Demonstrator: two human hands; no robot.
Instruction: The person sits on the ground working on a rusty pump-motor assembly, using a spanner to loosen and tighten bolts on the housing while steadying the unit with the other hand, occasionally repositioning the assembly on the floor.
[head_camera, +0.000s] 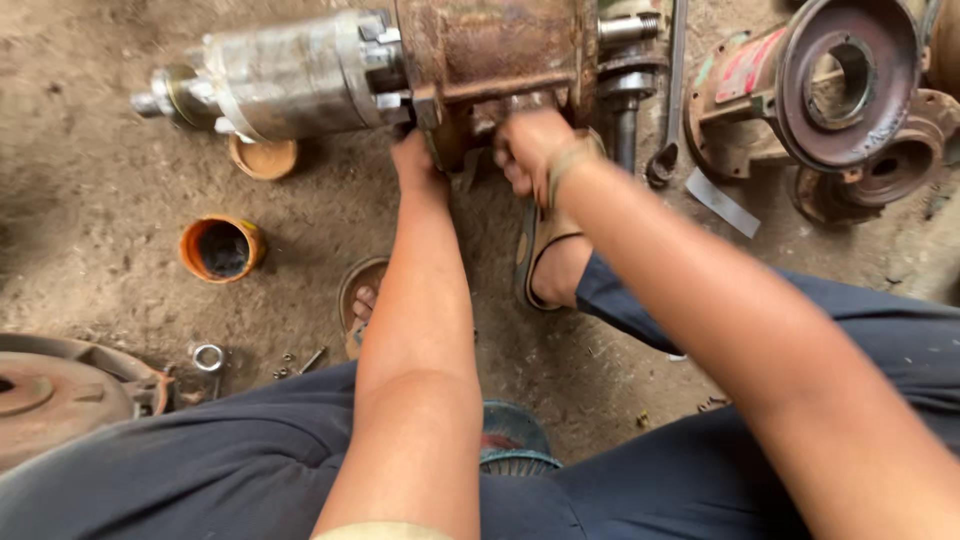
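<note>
Near: dark trousers, both forearms reaching away from body; small stool (515, 440) between knees. Dirt floor (90, 230): loose nut (208, 357), orange cup (221, 249), orange lid (263, 157).

Mid: sandalled feet either side of arms.

Far: rusty pump housing (490, 50), silver cylinder (285, 75) bolted on its left end; long axis left-right, dead ahead of hands. Left hand (418, 160) under housing's lower edge, fingers hidden, grip cannot tell. Right hand (530, 150) clenched at same edge; held thing unclear. Both equally near.

Far right: rusty flanged casings (850, 80), wrench (668, 120).
</note>
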